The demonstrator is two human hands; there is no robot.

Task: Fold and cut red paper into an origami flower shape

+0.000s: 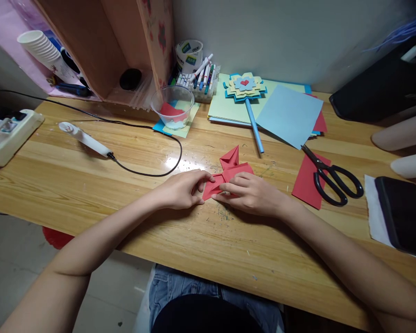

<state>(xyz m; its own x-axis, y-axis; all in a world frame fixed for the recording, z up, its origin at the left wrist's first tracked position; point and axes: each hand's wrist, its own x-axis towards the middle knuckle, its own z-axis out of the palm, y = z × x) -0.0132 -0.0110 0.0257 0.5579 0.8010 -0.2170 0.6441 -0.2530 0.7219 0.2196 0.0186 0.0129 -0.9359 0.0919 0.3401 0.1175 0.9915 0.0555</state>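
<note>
A folded piece of red paper [213,184] lies low over the wooden table, between my two hands. My left hand [187,188] pinches its left edge with thumb and fingers. From the other side my right hand [251,192] holds the paper, fingers bent over its right part and covering some of the folds. Just beyond, a red folded paper piece [230,158] with a pointed tip stands up; I cannot tell whether it joins the paper in my hands.
Black-handled scissors [327,175] rest on red paper [305,185] at right, beside a phone [402,212]. A paper flower [245,88] lies on coloured sheets [218,99] behind. A plastic bowl [173,106], a corded white tool [86,141] and a power strip [15,136] are left.
</note>
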